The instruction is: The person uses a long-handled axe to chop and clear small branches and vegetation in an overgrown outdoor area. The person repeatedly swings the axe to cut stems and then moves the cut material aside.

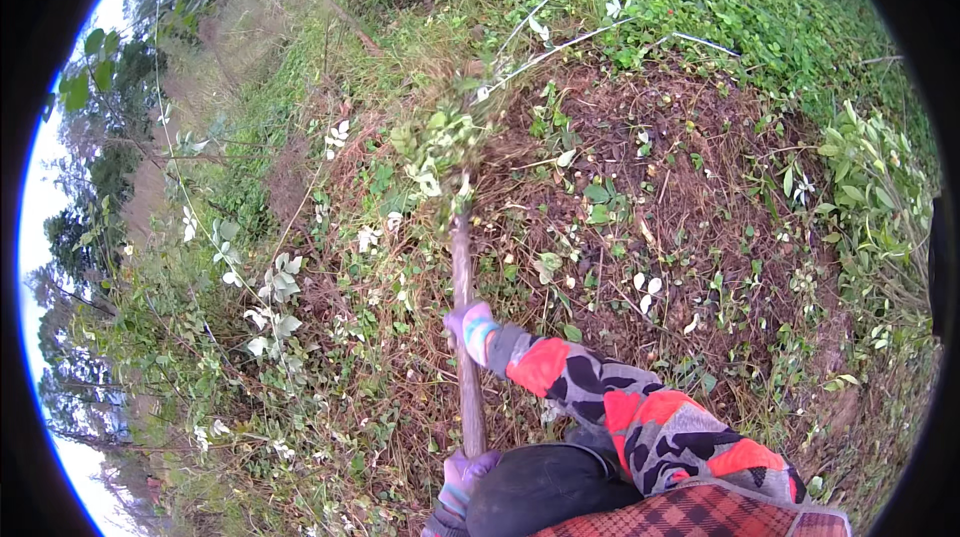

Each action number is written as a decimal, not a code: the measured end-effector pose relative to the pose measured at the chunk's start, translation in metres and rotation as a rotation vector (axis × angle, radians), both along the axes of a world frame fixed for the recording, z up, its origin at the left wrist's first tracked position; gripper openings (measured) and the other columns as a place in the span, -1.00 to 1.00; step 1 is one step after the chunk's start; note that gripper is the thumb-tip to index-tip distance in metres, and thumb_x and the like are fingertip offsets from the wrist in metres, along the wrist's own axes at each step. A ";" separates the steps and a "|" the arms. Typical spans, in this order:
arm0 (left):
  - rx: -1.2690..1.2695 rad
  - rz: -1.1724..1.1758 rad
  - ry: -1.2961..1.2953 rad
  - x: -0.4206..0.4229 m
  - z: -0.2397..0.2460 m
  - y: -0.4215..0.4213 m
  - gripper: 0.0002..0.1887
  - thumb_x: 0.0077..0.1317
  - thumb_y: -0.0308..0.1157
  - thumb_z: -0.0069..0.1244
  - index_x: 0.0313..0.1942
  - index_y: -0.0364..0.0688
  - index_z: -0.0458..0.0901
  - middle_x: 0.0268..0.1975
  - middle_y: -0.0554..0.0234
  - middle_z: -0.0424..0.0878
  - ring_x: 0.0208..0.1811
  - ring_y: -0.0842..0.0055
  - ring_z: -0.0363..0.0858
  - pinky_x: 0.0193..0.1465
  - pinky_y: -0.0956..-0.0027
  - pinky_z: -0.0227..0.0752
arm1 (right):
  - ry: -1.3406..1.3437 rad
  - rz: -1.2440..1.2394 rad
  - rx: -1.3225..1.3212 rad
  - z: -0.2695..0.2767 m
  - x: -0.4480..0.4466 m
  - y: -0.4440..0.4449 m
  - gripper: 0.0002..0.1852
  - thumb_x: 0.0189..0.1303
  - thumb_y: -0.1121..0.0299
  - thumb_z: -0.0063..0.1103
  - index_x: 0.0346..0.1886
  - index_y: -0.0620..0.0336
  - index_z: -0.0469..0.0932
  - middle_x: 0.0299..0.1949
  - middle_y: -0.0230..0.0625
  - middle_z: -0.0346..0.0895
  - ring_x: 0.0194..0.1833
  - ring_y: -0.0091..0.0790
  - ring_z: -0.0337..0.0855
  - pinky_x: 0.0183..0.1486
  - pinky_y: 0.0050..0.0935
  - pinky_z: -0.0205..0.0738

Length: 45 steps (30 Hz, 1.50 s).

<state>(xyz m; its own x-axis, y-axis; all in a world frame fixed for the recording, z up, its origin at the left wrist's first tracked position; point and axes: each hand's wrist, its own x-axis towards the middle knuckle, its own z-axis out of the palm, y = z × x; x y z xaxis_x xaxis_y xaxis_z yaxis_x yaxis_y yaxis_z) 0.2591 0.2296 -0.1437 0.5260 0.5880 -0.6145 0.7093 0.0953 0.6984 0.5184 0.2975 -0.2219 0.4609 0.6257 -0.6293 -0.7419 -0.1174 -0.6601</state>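
A long wooden handle (468, 402) runs up the middle of the view, away from my body. My right hand (471, 323), in a purple glove with a striped cuff, is wrapped around it midway. Lower down, beside my dark-clothed knee (547, 488), my left hand (466, 473) grips the near end in a matching glove. At the far end of the handle, a blurred clump of leaves and dry grass (442, 150) hides whatever is fixed there. Cut vines and brown stems (525, 252) lie around the handle.
Brown ground with plant litter (645, 162) spreads to the right of the handle. A leafy shrub (874, 199) stands at the right edge. Thin vines with pale leaves (277, 282) cross the left side. Dense green ground cover (750, 4) lies beyond, with pale bare stems (559, 56) before it.
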 end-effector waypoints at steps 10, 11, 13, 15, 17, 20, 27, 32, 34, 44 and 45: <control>-0.001 0.179 0.118 -0.092 0.003 -0.032 -0.77 0.08 -0.42 0.18 -0.28 -0.31 0.56 -0.52 0.35 0.57 -0.58 0.66 0.46 -0.51 0.53 0.36 | 0.524 0.170 0.215 0.017 -0.127 -0.029 -0.87 0.11 0.42 0.23 -0.46 0.18 0.47 -0.56 -0.34 0.47 -0.57 -0.35 0.55 -0.47 -0.27 0.54; -0.015 0.155 0.105 -0.091 0.003 -0.032 -0.76 0.08 -0.42 0.18 -0.27 -0.31 0.56 -0.52 0.35 0.57 -0.57 0.67 0.46 -0.50 0.53 0.36 | 0.601 0.104 0.207 0.010 -0.111 -0.029 -0.88 0.10 0.43 0.22 -0.47 0.15 0.46 -0.57 -0.35 0.45 -0.56 -0.34 0.54 -0.45 -0.26 0.55; -0.047 0.125 0.096 -0.101 0.002 -0.034 -0.76 0.08 -0.43 0.18 -0.26 -0.31 0.56 -0.51 0.37 0.57 -0.55 0.68 0.47 -0.48 0.53 0.38 | 0.580 0.048 0.208 0.012 -0.108 -0.049 -0.87 0.10 0.44 0.22 -0.44 0.12 0.43 -0.58 -0.38 0.39 -0.57 -0.33 0.47 -0.46 -0.22 0.51; -0.069 0.036 0.056 -0.101 0.005 -0.024 -0.76 0.08 -0.44 0.17 -0.24 -0.31 0.56 -0.50 0.38 0.57 -0.53 0.70 0.47 -0.46 0.53 0.39 | 0.491 -0.111 0.286 0.029 -0.086 -0.072 -0.88 0.11 0.45 0.21 -0.38 0.14 0.43 -0.56 -0.38 0.37 -0.58 -0.34 0.46 -0.47 -0.22 0.49; -0.054 -0.085 0.004 -0.102 0.012 -0.001 -0.75 0.08 -0.45 0.17 -0.23 -0.31 0.57 -0.49 0.39 0.58 -0.52 0.71 0.48 -0.44 0.53 0.41 | 0.378 -0.291 0.444 0.051 -0.058 -0.084 -0.92 0.15 0.47 0.16 -0.35 0.20 0.45 -0.55 -0.38 0.39 -0.58 -0.39 0.48 -0.52 -0.36 0.49; -0.096 -0.346 -0.044 -0.024 0.038 0.054 -0.73 0.07 -0.44 0.18 -0.21 -0.30 0.57 -0.46 0.41 0.58 -0.48 0.75 0.47 -0.40 0.55 0.42 | -0.015 -0.521 0.548 0.107 0.006 -0.103 -0.84 0.21 0.42 0.14 -0.19 0.16 0.38 -0.48 -0.40 0.35 -0.51 -0.44 0.45 -0.44 -0.36 0.49; 0.087 -0.579 -0.072 0.123 0.068 0.040 -0.65 0.03 -0.33 0.20 -0.23 -0.34 0.54 -0.52 0.37 0.57 -0.56 0.66 0.48 -0.47 0.48 0.41 | -0.331 -0.820 0.458 0.140 0.095 -0.151 -0.88 0.32 0.34 0.07 -0.18 0.12 0.38 -0.53 -0.48 0.33 -0.59 -0.56 0.40 -0.54 -0.52 0.43; -0.185 0.239 -0.010 -0.098 0.020 -0.024 -0.67 -0.03 -0.40 0.32 -0.24 -0.29 0.63 -0.37 0.35 0.65 -0.38 0.67 0.54 -0.27 0.46 0.48 | 0.152 0.044 0.014 -0.010 -0.099 -0.038 -0.86 0.22 0.47 0.15 -0.37 0.32 0.41 -0.52 -0.30 0.48 -0.58 -0.40 0.51 -0.60 -0.43 0.42; -0.098 0.218 0.112 -0.125 0.018 -0.039 -0.68 -0.02 -0.41 0.32 -0.24 -0.29 0.63 -0.37 0.35 0.65 -0.38 0.67 0.55 -0.27 0.46 0.48 | 0.060 0.330 -0.015 -0.015 -0.179 -0.037 -0.68 0.14 0.23 0.28 -0.47 0.35 0.52 -0.56 -0.28 0.53 -0.51 -0.40 0.55 -0.53 -0.41 0.46; -0.056 0.120 0.114 -0.128 0.054 -0.032 -0.71 0.00 -0.43 0.28 -0.26 -0.30 0.63 -0.37 0.35 0.65 -0.39 0.66 0.56 -0.29 0.48 0.48 | 0.318 0.881 0.297 -0.014 -0.236 -0.023 -0.81 0.27 0.19 0.15 -0.32 0.09 0.51 -0.43 -0.43 0.58 -0.41 -0.45 0.65 -0.39 -0.44 0.56; -0.056 0.098 0.105 -0.116 0.054 -0.029 -0.72 0.00 -0.43 0.27 -0.26 -0.30 0.63 -0.37 0.35 0.65 -0.39 0.66 0.56 -0.29 0.48 0.48 | 0.532 1.007 0.243 -0.023 -0.228 -0.024 -0.75 0.29 0.11 0.16 -0.34 0.07 0.51 -0.44 -0.44 0.57 -0.44 -0.45 0.63 -0.41 -0.44 0.55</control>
